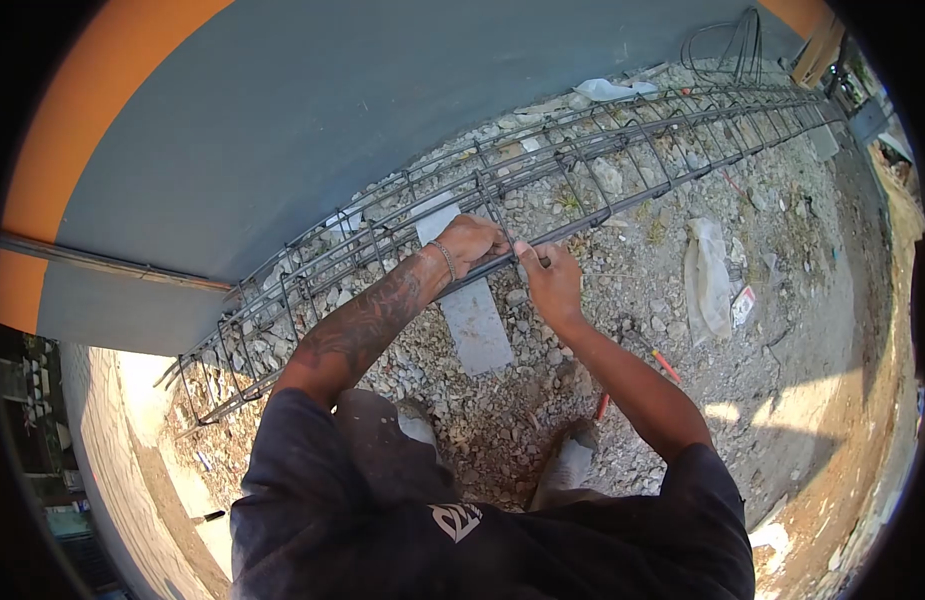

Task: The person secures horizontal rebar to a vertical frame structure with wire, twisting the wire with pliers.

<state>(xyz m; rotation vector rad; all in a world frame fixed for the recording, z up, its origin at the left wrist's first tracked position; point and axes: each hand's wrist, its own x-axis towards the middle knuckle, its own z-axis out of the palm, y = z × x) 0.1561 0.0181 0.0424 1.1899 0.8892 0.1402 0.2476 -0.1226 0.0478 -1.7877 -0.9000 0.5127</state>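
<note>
The fingers of the left hand (472,243) are curled shut over the front bar (607,214) of a rebar cage (572,160), with a thin bracelet (444,258) worn at the wrist. Just beside them, the thumb and fingers of the right hand (550,285) are pinched narrowly on the same bar; whether a wire is held there cannot be told. The cage is made of long dark rods crossed by many square stirrups, and is laid on gravel (502,420) along the foot of a grey wall (312,120). A grey slab (477,330) is seen under it near the hands. A crumpled white bag (707,275) is spread flat to the right; what is in it cannot be told. Red-handled tools (667,366) are left beside the right forearm.
</note>
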